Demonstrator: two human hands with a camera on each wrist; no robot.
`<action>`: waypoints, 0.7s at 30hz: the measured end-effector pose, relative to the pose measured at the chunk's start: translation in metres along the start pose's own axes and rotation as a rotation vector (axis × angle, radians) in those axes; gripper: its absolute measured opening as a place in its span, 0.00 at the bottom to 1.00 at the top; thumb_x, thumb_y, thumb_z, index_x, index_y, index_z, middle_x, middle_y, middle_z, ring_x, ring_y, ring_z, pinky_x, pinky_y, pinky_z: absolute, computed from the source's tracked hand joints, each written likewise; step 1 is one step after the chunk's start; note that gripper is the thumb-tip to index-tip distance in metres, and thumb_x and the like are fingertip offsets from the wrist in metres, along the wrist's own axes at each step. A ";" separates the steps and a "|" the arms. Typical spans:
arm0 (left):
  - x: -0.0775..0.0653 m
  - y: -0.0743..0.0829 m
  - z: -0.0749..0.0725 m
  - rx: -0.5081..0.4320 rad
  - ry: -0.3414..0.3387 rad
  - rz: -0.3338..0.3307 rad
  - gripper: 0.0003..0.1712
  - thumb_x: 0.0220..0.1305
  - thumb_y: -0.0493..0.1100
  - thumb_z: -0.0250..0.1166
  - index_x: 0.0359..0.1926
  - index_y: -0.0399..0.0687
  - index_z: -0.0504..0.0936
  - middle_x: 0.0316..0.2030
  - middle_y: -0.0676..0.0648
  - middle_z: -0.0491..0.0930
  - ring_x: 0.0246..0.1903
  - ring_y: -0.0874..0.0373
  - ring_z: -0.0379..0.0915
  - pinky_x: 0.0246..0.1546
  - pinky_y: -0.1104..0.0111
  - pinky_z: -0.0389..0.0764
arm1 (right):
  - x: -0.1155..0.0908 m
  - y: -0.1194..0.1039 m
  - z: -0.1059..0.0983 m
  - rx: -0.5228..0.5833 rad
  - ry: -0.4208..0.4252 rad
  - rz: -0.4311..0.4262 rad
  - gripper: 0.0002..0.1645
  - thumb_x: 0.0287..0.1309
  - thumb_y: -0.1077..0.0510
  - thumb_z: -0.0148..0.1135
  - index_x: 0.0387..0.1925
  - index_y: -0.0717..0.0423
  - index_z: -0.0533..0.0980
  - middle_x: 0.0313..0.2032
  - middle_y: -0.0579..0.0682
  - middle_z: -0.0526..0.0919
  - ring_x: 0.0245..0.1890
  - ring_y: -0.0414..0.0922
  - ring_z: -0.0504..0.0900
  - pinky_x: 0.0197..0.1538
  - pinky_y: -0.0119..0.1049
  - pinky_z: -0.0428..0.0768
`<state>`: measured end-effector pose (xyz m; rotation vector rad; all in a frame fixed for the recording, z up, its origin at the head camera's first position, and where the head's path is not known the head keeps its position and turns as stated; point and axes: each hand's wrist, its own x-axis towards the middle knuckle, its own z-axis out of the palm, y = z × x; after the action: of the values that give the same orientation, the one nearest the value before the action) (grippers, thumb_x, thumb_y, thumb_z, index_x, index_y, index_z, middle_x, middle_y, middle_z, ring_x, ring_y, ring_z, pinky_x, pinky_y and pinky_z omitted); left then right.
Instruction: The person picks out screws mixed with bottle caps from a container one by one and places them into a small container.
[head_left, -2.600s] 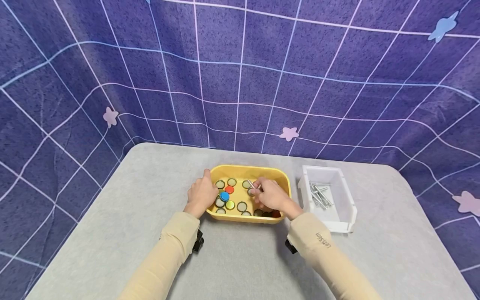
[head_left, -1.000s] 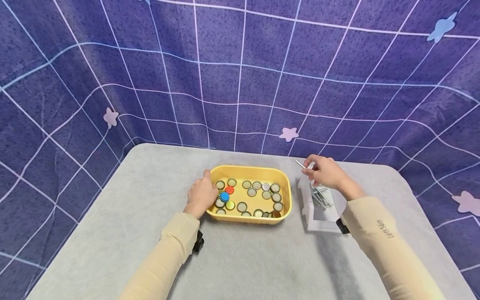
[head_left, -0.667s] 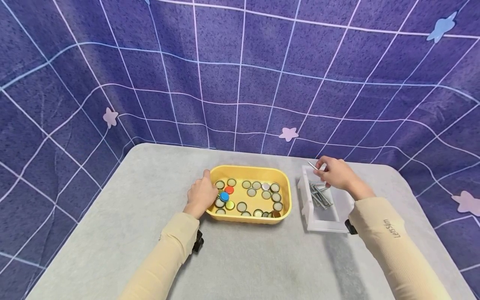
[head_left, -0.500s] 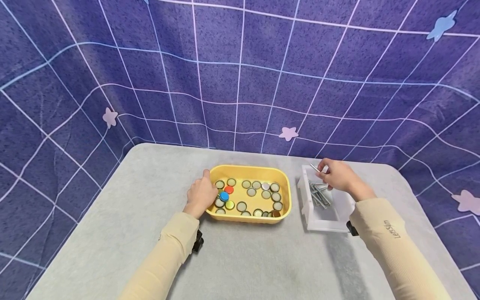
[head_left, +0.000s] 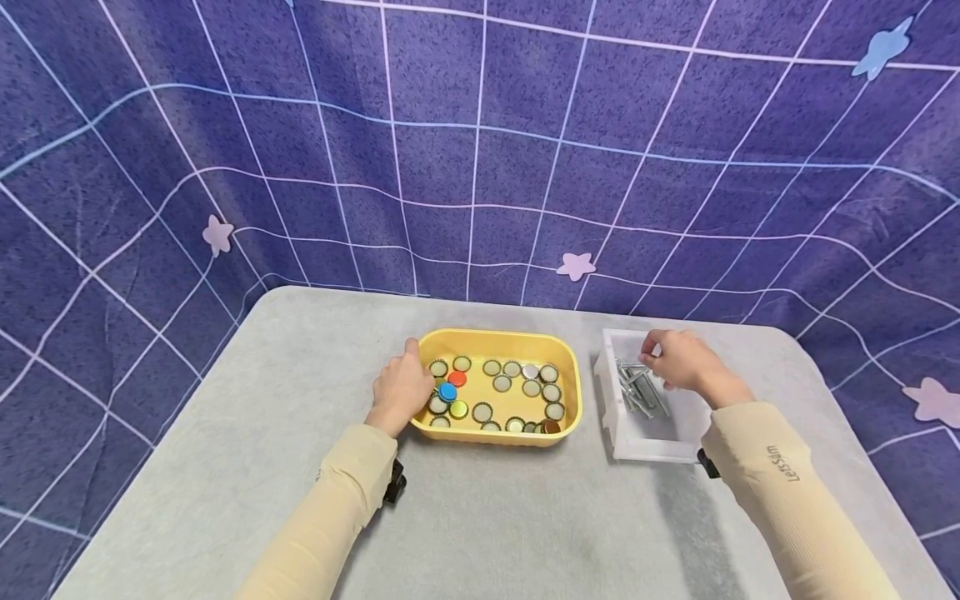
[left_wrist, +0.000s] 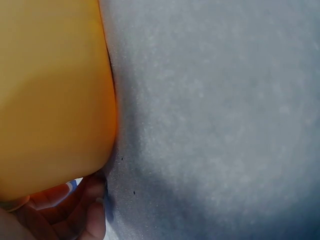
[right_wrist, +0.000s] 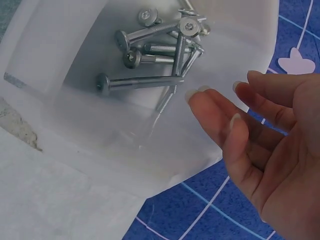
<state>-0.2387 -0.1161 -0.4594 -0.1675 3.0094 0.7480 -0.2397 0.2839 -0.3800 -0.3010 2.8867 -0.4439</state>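
Observation:
My left hand [head_left: 401,387] grips the left end of a yellow plastic tub [head_left: 498,336]. In the left wrist view its fingers [left_wrist: 82,210] curl at the tub's outer wall. Inside the tub lie several bottle caps [head_left: 482,412], most showing their pale undersides, along with a blue cap [head_left: 447,392] and a red cap [head_left: 457,379]. Over the back of a white bin [head_left: 652,451] is my right hand [head_left: 681,358], fingers relaxed and holding nothing. Below its fingertips, several silver bolts [right_wrist: 145,82] lie in a loose pile in the bin.
Both containers stand on a grey table [head_left: 510,525], the white bin just right of the tub with a narrow gap between them. A purple curtain [head_left: 435,167] with a grid and star shapes closes off the back and sides.
My right hand has moved from the tub over to the white bin with a bolt pinched in it, and has let the bolt go there. My left hand has stayed on the tub.

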 end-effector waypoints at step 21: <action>0.001 0.000 -0.001 -0.007 -0.022 0.002 0.22 0.65 0.44 0.57 0.57 0.44 0.64 0.37 0.35 0.82 0.32 0.43 0.79 0.29 0.54 0.76 | -0.002 -0.009 -0.004 0.039 0.052 -0.030 0.14 0.65 0.55 0.56 0.44 0.62 0.76 0.29 0.57 0.88 0.19 0.43 0.83 0.31 0.39 0.73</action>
<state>-0.2393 -0.1166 -0.4582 -0.1552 2.9876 0.7555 -0.2376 0.2771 -0.3731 -0.3314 2.9239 -0.5200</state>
